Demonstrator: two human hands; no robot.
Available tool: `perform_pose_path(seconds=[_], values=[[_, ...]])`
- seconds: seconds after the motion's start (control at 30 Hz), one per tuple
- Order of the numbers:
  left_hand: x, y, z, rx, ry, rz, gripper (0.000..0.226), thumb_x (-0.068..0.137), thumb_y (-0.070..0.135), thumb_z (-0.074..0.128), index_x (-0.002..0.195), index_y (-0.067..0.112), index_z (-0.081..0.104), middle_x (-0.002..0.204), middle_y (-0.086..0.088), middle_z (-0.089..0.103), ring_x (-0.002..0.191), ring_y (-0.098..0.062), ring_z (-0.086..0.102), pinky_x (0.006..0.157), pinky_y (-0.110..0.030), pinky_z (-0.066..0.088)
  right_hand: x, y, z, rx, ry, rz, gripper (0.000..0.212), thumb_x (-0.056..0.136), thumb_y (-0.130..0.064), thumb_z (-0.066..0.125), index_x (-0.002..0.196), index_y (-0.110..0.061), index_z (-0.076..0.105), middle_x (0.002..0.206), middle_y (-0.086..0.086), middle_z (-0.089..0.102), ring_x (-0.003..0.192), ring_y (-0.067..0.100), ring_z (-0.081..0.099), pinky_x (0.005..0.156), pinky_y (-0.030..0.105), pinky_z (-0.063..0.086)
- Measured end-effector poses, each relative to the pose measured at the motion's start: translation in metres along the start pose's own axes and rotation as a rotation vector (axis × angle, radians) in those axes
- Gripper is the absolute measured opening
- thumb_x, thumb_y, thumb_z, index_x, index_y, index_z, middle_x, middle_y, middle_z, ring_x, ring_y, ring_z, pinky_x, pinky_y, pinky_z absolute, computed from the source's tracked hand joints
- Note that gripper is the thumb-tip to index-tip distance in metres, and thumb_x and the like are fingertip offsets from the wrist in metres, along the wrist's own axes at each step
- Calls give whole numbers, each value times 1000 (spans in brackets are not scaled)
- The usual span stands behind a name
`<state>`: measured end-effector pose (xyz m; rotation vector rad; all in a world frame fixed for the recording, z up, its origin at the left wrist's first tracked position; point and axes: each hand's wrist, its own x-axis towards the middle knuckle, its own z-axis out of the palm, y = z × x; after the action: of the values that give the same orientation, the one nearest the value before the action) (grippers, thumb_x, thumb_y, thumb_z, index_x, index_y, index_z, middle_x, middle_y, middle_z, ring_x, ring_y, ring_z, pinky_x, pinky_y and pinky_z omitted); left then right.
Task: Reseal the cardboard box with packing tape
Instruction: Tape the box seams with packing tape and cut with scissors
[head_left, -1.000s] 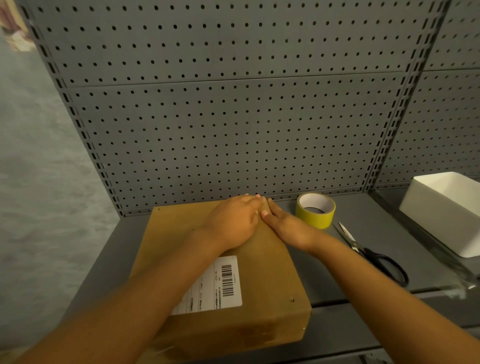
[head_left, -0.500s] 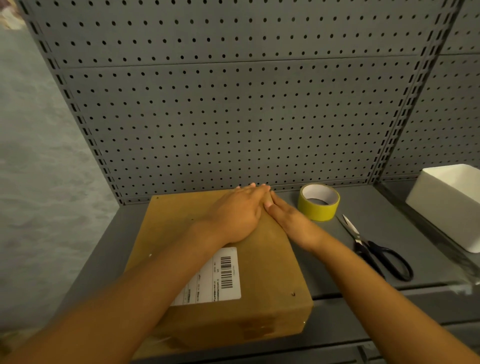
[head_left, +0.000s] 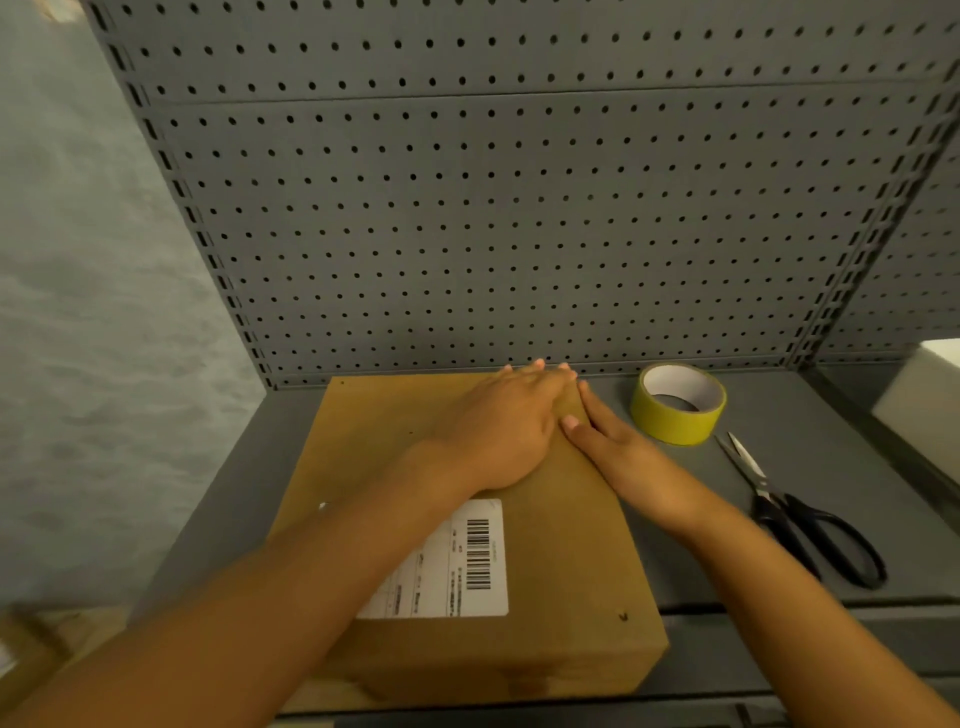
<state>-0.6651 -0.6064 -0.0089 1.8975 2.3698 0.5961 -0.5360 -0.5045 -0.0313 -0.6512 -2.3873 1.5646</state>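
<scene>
A brown cardboard box (head_left: 566, 551) with a white barcode label (head_left: 457, 566) lies on the grey shelf (head_left: 727, 582). My left hand (head_left: 504, 426) rests flat on the box's far right part, fingers straight and reaching its back edge. My right hand (head_left: 618, 457) lies flat along the box's right edge, its fingertips beside the left hand. A yellow tape roll (head_left: 678, 402) sits on the shelf just right of the hands. Whether the box's flaps are taped cannot be seen under the hands.
Black-handled scissors (head_left: 795, 514) lie on the shelf right of the box. A white bin (head_left: 924, 405) stands at the far right edge. A grey pegboard (head_left: 493, 208) rises directly behind the box. Left of the shelf is a blue-grey wall.
Both hands stay flat on the box's far right part, having shifted only slightly. The camera has tipped down and left a little, so the white bin has slid toward the frame's right edge.
</scene>
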Motion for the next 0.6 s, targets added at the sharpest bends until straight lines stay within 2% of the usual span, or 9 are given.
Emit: perform_pose_path(seconds=[0.07, 0.2, 0.33, 0.47, 0.53, 0.6], values=[[-1, 1, -1, -9, -13, -2, 49, 100, 16, 31, 148, 20, 29, 155, 0, 30, 145, -13, 18, 120, -32, 11, 2, -2, -6, -45, -28, 28, 68, 96, -48, 42, 153, -30, 9, 157, -12, 20, 141, 8, 28, 116, 34, 28], [0, 2, -2, 11, -33, 12, 48, 99, 14, 32, 147, 18, 32, 157, 3, 24, 146, -12, 15, 120, -31, 8, -1, -8, 0, -40, 14, 29, 68, 98, -45, 40, 153, -32, 2, 157, -15, 11, 141, 6, 22, 108, 20, 23], [-1, 3, -3, 22, -31, 35, 48, 100, 15, 31, 148, 20, 31, 158, 5, 20, 146, -10, 13, 120, -33, 10, -3, -13, -4, -165, 5, 33, 68, 99, -45, 40, 153, -28, 2, 158, -8, 15, 144, 13, 21, 115, 28, 23], [0, 6, -5, 21, -13, 15, 47, 99, 13, 35, 146, 18, 35, 153, 0, 33, 141, -12, 25, 119, -32, 11, -2, -19, 1, -208, 21, -20, 62, 102, -39, 35, 153, -25, 1, 160, -8, 6, 146, 7, 11, 113, 20, 12], [-1, 9, -4, -31, 13, -23, 35, 97, 11, 38, 132, 13, 46, 137, -6, 49, 129, -19, 41, 113, -34, 24, -3, -18, -1, -374, 7, -33, 61, 102, -42, 32, 153, -26, 3, 160, -9, 5, 147, 8, 7, 116, 23, 9], [-1, 8, -3, -58, 72, -68, 16, 96, 10, 40, 109, 10, 49, 111, -9, 57, 106, -24, 52, 92, -34, 41, -4, -20, -4, -449, 23, -67, 57, 103, -40, 29, 153, -24, 8, 160, -9, 3, 146, 7, 1, 118, 26, 3]])
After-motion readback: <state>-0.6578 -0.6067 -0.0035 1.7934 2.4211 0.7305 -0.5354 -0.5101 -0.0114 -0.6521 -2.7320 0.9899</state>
